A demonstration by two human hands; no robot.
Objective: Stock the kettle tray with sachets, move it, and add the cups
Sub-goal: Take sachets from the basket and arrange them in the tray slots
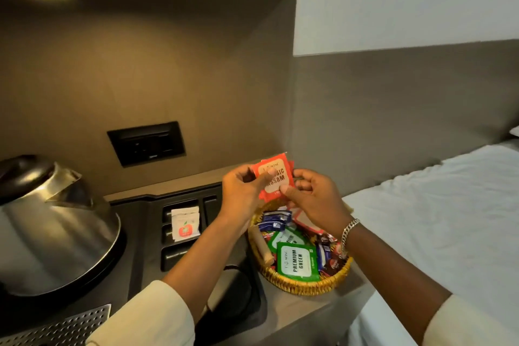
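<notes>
Both hands hold a small stack of red Assam tea sachets point(276, 177) above a woven basket point(306, 285). My left hand point(243, 191) pinches the stack's left edge; my right hand point(311, 195) grips its lower right corner. The basket holds green tea sachets point(297, 261), blue sachets point(273, 220), another red one and dark wrapped packets. To the left lies the black kettle tray point(146, 233) with a steel kettle point(53, 230) on it. One of its slots holds white sachets with a red apple print point(185, 223). No cups are in view.
A black socket panel point(146, 143) is set in the wall behind the tray. A perforated metal grille point(64, 326) sits at the front left. A bed with white sheets point(438, 219) borders the counter on the right. A lamp glows at top left.
</notes>
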